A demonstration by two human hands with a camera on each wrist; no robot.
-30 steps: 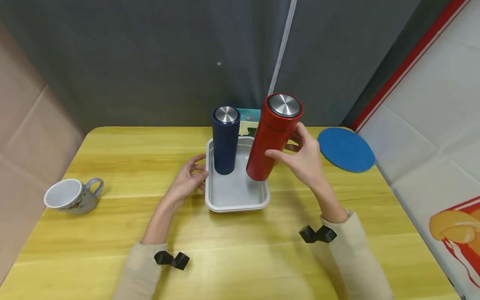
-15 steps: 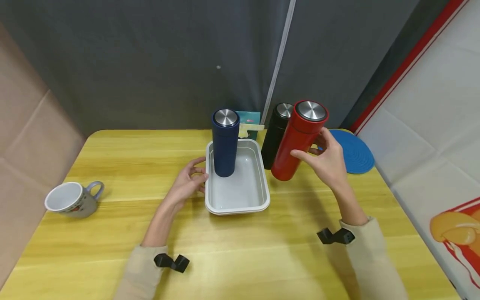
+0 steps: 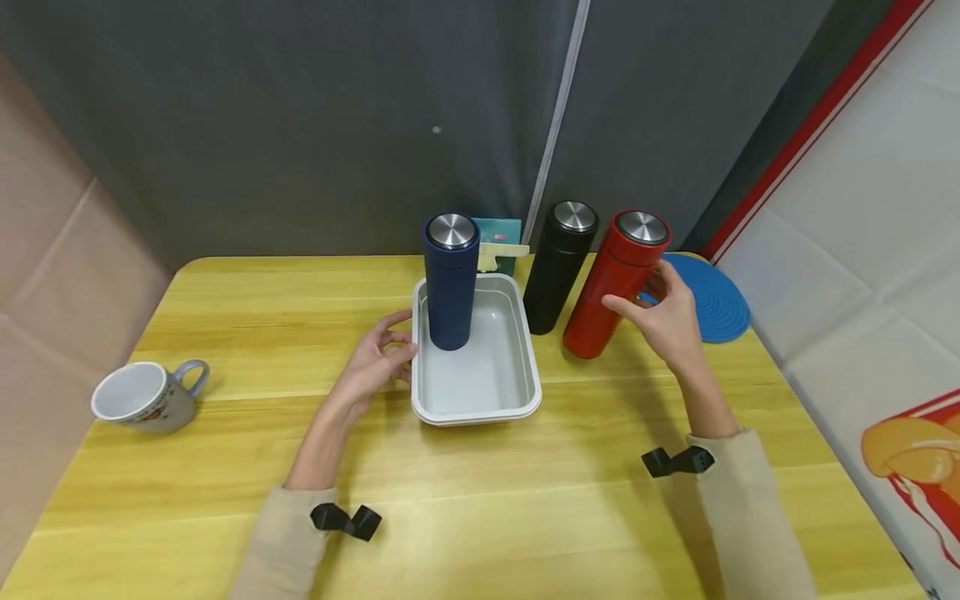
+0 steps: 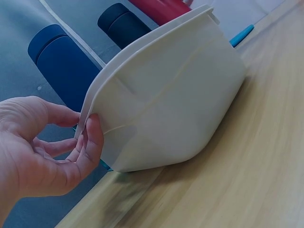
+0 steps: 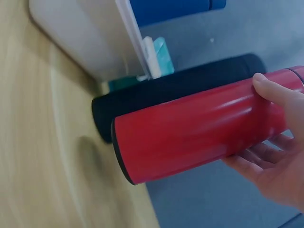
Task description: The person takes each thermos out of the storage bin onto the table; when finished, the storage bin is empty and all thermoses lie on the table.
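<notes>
Standing upright in a shallow white tray (image 3: 525, 392) at the middle of a yellow wooden desk (image 3: 225, 450) is a navy blue flask (image 3: 450, 283) with a steel cap; the tray holds nothing else that can be seen. The left hand (image 3: 371, 362) rests at the tray's left rim, its fingertips (image 4: 92, 135) pinching the rim's edge. Just right of the tray, a black flask (image 3: 558, 267) stands on the desk, and beside it a red flask (image 3: 615, 287), its long axis vertical, steel cap up, base at or just above the desk. The right hand (image 3: 667, 321) grips the red flask's side, thumb in front and fingers curled behind. A round blue mat (image 3: 712, 296) lies behind that hand. Far left, a grey mug (image 3: 142, 398) tilts on its side, its mouth facing left.
</notes>
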